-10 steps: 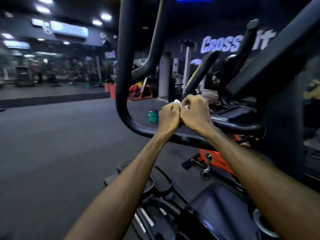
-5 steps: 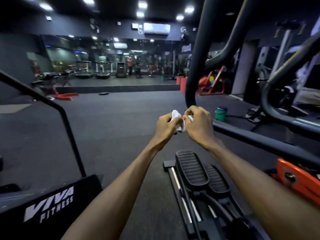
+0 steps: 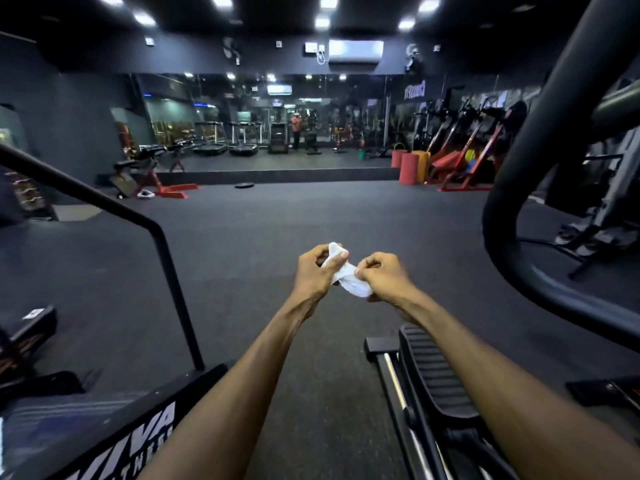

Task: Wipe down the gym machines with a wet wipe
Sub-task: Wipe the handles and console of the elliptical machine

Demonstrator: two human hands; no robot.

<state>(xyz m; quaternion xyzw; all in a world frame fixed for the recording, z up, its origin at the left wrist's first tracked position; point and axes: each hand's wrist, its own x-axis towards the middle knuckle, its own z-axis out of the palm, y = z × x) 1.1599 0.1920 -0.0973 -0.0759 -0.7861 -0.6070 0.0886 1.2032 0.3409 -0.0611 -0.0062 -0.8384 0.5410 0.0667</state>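
A crumpled white wet wipe point(image 3: 350, 279) stretches between both my hands, held out in front of me above the dark gym floor. My left hand point(image 3: 315, 270) pinches its upper end with curled fingers. My right hand point(image 3: 384, 274) grips the lower end, a little apart from the left. A black elliptical machine stands at my right, with its thick curved handlebar point(image 3: 519, 216) and ribbed foot pedal point(image 3: 433, 372). Neither hand touches any machine.
A black machine with a slanted rail point(image 3: 166, 258) and a white-lettered side panel point(image 3: 138, 441) stands at lower left. Red benches point(image 3: 166, 188) and red racks point(image 3: 464, 161) line the far wall mirror. Open dark floor point(image 3: 277, 216) lies ahead.
My view has swung left, away from the elliptical's handlebar toward the open floor. My hands have drawn apart, pulling the wipe out longer between them.
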